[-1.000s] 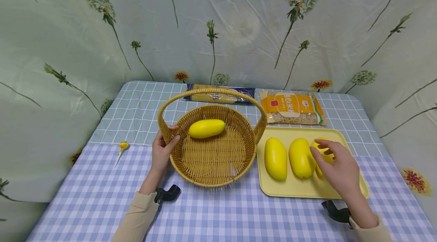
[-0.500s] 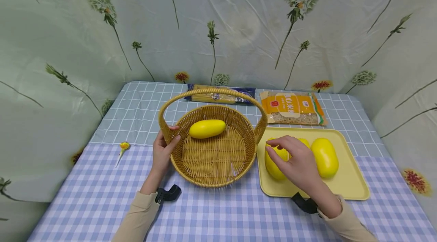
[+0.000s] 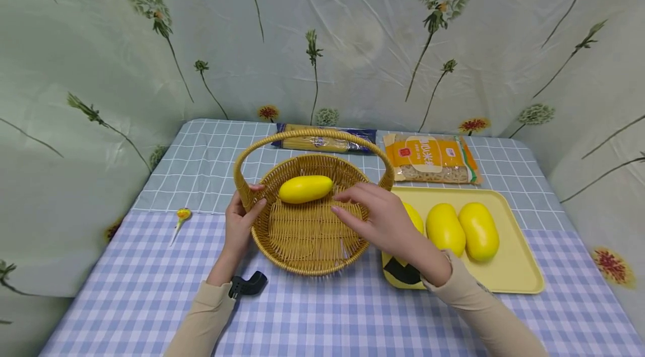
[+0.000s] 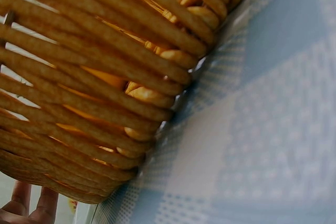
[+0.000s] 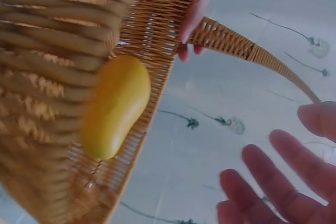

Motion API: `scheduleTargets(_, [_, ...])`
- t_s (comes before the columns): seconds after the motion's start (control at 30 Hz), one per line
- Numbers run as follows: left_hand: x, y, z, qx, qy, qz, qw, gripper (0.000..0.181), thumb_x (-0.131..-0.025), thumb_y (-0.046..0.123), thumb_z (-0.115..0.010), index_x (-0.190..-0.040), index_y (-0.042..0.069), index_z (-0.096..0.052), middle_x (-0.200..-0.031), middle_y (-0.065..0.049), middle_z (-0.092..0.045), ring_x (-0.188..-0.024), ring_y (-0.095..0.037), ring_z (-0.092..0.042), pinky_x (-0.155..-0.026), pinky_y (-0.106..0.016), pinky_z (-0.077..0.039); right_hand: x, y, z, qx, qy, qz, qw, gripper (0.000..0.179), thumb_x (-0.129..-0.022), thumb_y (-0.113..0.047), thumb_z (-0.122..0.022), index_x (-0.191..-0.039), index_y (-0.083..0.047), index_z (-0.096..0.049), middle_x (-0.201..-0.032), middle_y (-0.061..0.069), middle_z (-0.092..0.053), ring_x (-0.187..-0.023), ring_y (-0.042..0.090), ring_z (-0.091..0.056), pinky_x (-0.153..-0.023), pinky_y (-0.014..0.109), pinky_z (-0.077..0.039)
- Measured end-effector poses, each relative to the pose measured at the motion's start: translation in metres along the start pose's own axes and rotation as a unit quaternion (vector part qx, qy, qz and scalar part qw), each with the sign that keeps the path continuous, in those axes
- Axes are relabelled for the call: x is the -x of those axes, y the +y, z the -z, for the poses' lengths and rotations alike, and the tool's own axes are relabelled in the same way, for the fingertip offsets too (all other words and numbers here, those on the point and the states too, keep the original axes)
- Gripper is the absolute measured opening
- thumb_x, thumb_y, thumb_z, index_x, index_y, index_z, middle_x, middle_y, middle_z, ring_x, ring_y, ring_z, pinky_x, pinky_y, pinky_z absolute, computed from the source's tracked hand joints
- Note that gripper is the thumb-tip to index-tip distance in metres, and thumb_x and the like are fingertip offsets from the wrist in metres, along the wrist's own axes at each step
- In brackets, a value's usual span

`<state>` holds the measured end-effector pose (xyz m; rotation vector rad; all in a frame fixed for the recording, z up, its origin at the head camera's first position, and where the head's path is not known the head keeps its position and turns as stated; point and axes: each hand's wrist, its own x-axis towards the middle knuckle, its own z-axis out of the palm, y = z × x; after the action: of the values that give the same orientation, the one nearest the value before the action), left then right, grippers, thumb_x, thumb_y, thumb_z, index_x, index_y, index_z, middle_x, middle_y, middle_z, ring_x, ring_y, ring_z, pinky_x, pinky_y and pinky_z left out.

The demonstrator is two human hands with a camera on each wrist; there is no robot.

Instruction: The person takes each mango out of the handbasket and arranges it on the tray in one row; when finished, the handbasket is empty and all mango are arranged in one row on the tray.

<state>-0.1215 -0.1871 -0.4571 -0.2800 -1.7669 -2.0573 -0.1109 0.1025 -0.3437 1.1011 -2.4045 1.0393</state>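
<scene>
A round wicker basket [image 3: 312, 236] with an arched handle stands mid-table. One yellow mango [image 3: 304, 189] lies inside it, toward the back. My left hand [image 3: 239, 231] grips the basket's left side at the foot of the handle, thumb over the rim. Above the basket's right rim is my right hand [image 3: 387, 221], fingers apart and holding nothing, as the right wrist view also shows. To the right, a yellow tray [image 3: 516, 273] bears three mangoes [image 3: 480, 232]; the leftmost mango [image 3: 415, 217] is partly hidden by my right hand and forearm.
Behind the basket lies a pack of spaghetti [image 3: 314, 145]. An orange food packet [image 3: 432, 159] sits behind the tray. A small yellow-headed stick [image 3: 181, 220] lies on the checked cloth [image 3: 302, 318] at left. A floral curtain [image 3: 363, 38] hangs behind the table.
My right hand has travelled left, from over the rightmost mango, across the tray, to the basket's right rim. The left hand, basket and mangoes have stayed put.
</scene>
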Motion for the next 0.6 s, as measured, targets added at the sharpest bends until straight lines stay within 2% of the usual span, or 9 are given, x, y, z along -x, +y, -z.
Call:
scheduleTargets(0.1, [0.0, -0.001, 0.001, -0.006, 0.0, 0.0, 1.0, 0.025, -0.088, -0.009, -0.059, -0.112, -0.011, -0.051, -0.113, -0.011, -0.062, -0.114, -0.022, -0.052, -0.098, -0.031, -0.038, -0.016, -0.001, -0.004, 0.009, -0.03, -0.006, 0.9995, 0.018, -0.091, -0.028, -0.065, -0.1, -0.013, -0.07, -0.094, -0.005, -0.066, -0.088, 0.011, -0.06, -0.076, 0.028, -0.049])
scheduleTargets(0.2, [0.0, -0.003, 0.002, -0.004, -0.003, 0.0, 1.0, 0.025, -0.088, -0.009, -0.059, -0.112, -0.009, -0.052, -0.113, -0.012, -0.062, -0.114, -0.021, -0.052, -0.099, -0.029, -0.038, -0.032, 0.001, -0.009, 0.021, -0.072, -0.029, 0.9968, 0.02, -0.093, -0.03, -0.062, -0.101, -0.014, -0.07, -0.095, -0.003, -0.066, -0.089, 0.014, -0.06, -0.075, 0.03, -0.049])
scheduleTargets(0.37, [0.0, -0.004, 0.003, -0.002, -0.005, 0.001, 1.0, 0.025, -0.088, -0.008, -0.06, -0.113, -0.009, -0.052, -0.114, -0.013, -0.062, -0.114, -0.021, -0.052, -0.099, -0.029, -0.038, -0.053, 0.009, -0.018, 0.041, -0.144, -0.085, 0.985, 0.027, -0.095, -0.038, -0.056, -0.106, -0.017, -0.069, -0.102, -0.002, -0.065, -0.096, 0.016, -0.058, -0.076, 0.032, -0.047])
scheduleTargets(0.47, [0.0, -0.003, 0.002, -0.001, -0.002, 0.002, 1.0, 0.026, -0.088, -0.008, -0.059, -0.113, -0.011, -0.05, -0.114, -0.014, -0.061, -0.114, -0.021, -0.052, -0.099, -0.029, -0.038, -0.064, 0.014, -0.025, 0.043, -0.163, -0.103, 0.9802, 0.028, -0.095, -0.04, -0.056, -0.107, -0.018, -0.069, -0.105, 0.0, -0.065, -0.098, 0.017, -0.058, -0.077, 0.033, -0.047])
scheduleTargets(0.6, [-0.001, -0.002, 0.0, 0.005, 0.001, 0.002, 1.0, 0.027, -0.088, -0.009, -0.059, -0.113, -0.013, -0.049, -0.114, -0.017, -0.061, -0.114, -0.022, -0.052, -0.099, -0.029, -0.037, -0.077, 0.02, -0.033, 0.052, -0.169, -0.113, 0.9776, 0.027, -0.095, -0.038, -0.056, -0.107, -0.017, -0.07, -0.107, 0.0, -0.066, -0.098, 0.017, -0.059, -0.08, 0.034, -0.048])
